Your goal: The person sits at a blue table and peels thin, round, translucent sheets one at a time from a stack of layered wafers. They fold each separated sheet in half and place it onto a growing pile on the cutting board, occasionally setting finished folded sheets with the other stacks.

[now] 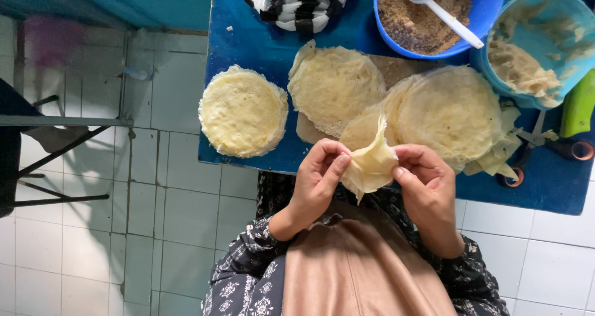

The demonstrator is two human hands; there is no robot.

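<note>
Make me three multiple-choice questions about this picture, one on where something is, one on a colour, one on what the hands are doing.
1. Where does the white spoon lie?
A. In the blue bowl of brown crumbs
B. On the floor tiles
C. On the round stack at the table's left end

2. What colour is the table top?
A. Red
B. Blue
C. White

3. What is the state of the thin pastry sheet between the hands?
A. Lying flat on the table
B. Folded and pinched by both hands
C. Dropped on the floor

Answers:
1. A, the spoon rests with its bowl end in the crumbs of the blue bowl.
2. B, bare blue surface shows around the pastry rounds.
3. B, the left hand and right hand hold the folded sheet up off the table, fingers on either side.
</note>
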